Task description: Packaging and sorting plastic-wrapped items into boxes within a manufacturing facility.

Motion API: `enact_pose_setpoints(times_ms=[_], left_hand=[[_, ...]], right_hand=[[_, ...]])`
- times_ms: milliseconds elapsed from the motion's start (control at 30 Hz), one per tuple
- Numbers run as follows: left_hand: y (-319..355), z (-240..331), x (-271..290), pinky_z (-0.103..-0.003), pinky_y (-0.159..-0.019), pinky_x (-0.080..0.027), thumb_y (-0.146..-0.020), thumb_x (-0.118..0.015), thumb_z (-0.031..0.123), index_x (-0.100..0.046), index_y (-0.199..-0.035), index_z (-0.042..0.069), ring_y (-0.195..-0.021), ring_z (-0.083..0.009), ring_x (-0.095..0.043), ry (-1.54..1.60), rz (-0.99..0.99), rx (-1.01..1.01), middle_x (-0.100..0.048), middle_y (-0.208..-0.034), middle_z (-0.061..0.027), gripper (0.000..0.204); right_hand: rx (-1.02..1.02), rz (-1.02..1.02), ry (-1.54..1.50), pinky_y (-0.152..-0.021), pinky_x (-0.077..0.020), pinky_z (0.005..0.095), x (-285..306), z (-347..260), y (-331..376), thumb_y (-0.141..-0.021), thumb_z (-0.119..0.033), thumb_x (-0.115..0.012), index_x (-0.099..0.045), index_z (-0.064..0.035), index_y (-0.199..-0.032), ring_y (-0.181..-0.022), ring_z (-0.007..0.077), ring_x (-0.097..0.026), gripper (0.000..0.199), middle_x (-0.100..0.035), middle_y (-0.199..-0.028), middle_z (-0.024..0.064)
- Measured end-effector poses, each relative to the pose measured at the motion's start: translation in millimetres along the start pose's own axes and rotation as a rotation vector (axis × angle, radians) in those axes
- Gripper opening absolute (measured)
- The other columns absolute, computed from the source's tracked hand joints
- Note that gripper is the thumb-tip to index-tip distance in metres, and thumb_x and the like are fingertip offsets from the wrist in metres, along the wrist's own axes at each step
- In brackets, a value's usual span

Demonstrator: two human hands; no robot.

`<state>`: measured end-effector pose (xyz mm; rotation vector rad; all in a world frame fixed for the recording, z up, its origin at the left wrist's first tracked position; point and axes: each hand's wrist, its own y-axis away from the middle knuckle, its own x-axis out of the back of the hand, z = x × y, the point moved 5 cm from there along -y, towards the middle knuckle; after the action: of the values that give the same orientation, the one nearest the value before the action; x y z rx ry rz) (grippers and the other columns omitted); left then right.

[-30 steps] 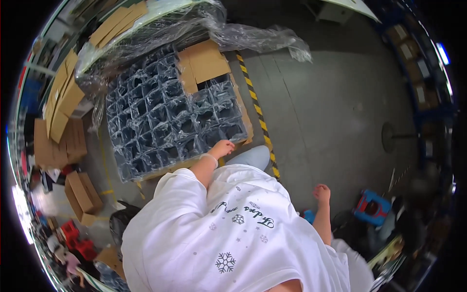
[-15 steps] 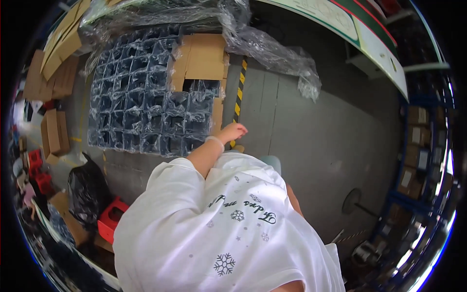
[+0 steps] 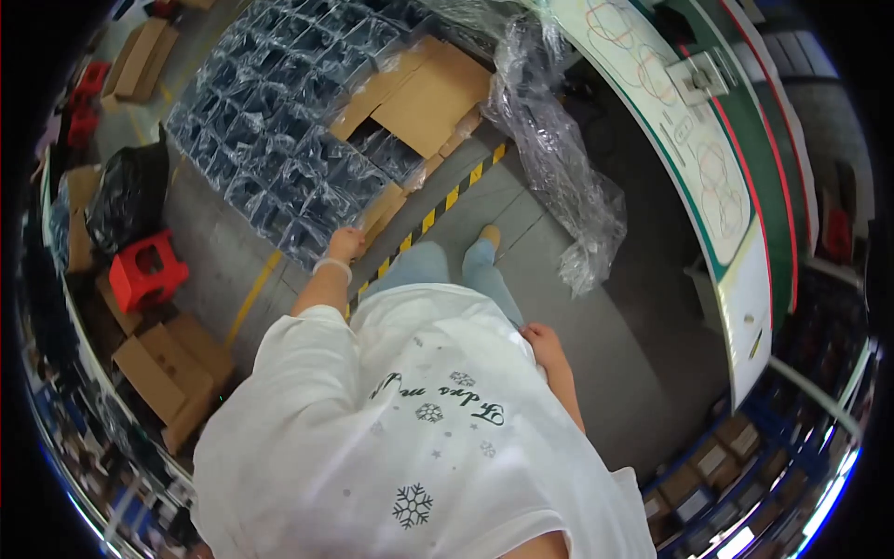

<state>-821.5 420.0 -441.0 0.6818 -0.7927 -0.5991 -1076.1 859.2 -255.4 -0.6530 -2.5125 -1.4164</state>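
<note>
My left hand (image 3: 345, 244) reaches out to the near corner of a pallet stacked with many dark packs wrapped in shiny plastic (image 3: 279, 140); it touches or grips the corner pack, and the fingers are hidden. Flat brown cardboard sheets (image 3: 430, 93) lie on top of the packs. My right hand (image 3: 542, 343) hangs by my hip beside my white shirt, loosely curled, holding nothing that shows.
A yellow-black striped floor line (image 3: 438, 214) runs past my feet. Crumpled clear plastic film (image 3: 559, 177) lies on the right. A red stool (image 3: 140, 270), a black bag (image 3: 126, 191) and brown cartons (image 3: 163, 368) stand at the left. A green-edged white table (image 3: 708, 158) curves along the right.
My view has swung round and the pallet has shifted up and left. My left hand stays stretched toward the pallet's corner. My right hand came in against my hip.
</note>
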Motion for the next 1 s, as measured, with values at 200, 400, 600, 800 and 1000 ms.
enact_pose_setpoints(times_ms=[200,400,600,800,1000], left_hand=[[81,86,-143,-0.026,-0.059,-0.048,-0.086,-0.046,0.010,-0.059,-0.100,0.006,-0.069,-0.0150,-0.061,0.598,-0.029,0.142,-0.064,-0.090,-0.0085,0.019],[62,92,-226,-0.024,-0.056,-0.048,-0.085,-0.047,0.008,-0.052,-0.107,0.005,-0.069,-0.0131,-0.061,0.886,0.149,0.359,-0.064,-0.089,-0.0093,0.023],[-36,62,-324,-0.032,-0.070,-0.049,-0.081,-0.053,0.014,-0.055,-0.106,0.001,-0.078,-0.0246,-0.062,0.756,0.319,0.391,-0.064,-0.091,-0.0144,0.028],[-83,86,-347,-0.036,-0.083,-0.044,-0.073,-0.061,0.019,-0.056,-0.104,-0.002,-0.097,-0.0326,-0.057,0.789,0.378,0.565,-0.061,-0.101,-0.0205,0.038],[-110,101,-362,-0.034,-0.067,-0.045,-0.075,-0.062,0.017,-0.050,-0.110,0.002,-0.083,-0.0201,-0.056,1.253,0.457,0.804,-0.058,-0.096,-0.0089,0.040]], right_hand=[[-0.108,-0.089,0.099,-0.066,-0.0414,0.0286,106,30,-52,-0.081,-0.031,-0.058,-0.058,-0.0012,-0.081,-0.067,0.0148,-0.051,0.030,-0.057,-0.070,0.0086],[-0.214,-0.304,-0.014,-0.097,-0.0315,0.0323,163,44,-83,-0.087,-0.047,-0.048,-0.040,0.0032,-0.125,-0.115,0.0237,-0.042,0.063,-0.046,-0.126,0.0128],[-0.246,-0.398,-0.236,-0.101,-0.0287,0.0326,270,67,-88,-0.090,-0.050,-0.036,-0.038,-0.0019,-0.131,-0.122,0.0234,-0.037,0.063,-0.042,-0.132,0.0134],[-0.565,-0.357,0.429,-0.094,-0.0359,0.0320,343,-8,-65,-0.090,-0.044,-0.040,-0.041,-0.0016,-0.127,-0.111,0.0216,-0.047,0.056,-0.049,-0.123,0.0119],[-0.684,-0.486,0.675,-0.089,-0.0402,0.0324,385,-54,-158,-0.090,-0.030,-0.044,-0.051,-0.0015,-0.118,-0.104,0.0211,-0.051,0.040,-0.056,-0.113,0.0144]])
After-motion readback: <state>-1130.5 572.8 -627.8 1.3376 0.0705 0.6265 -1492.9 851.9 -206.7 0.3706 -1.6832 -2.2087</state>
